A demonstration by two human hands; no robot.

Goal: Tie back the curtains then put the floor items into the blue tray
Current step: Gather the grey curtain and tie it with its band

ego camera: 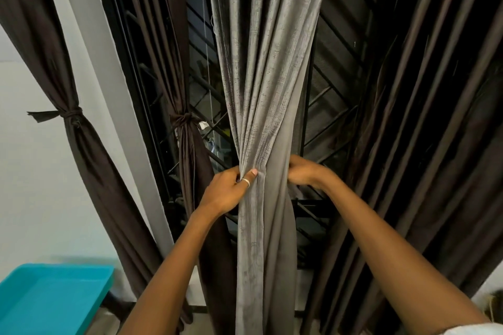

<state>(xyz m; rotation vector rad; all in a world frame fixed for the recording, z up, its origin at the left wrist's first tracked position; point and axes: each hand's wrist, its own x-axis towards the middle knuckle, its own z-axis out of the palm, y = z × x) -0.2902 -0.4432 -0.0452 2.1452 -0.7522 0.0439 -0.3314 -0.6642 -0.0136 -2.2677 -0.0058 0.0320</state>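
Observation:
A grey curtain [268, 95] hangs in the middle, gathered into a narrow bundle at waist height. My left hand [226, 190], with a ring on one finger, pinches the bundle's left edge. My right hand [303, 173] wraps around its right side, fingers partly hidden behind the cloth. Two dark brown curtains are tied with knots: one at far left [71, 117], one beside the window frame [185, 121]. A third brown curtain [424, 117] hangs loose on the right. The blue tray [54, 275] sits at bottom left. No floor items are visible.
A black window grille [332, 122] stands behind the curtains. A white wall [32, 185] and a white pillar [117, 95] are on the left. Some rope-like object [494, 307] shows at the bottom right edge.

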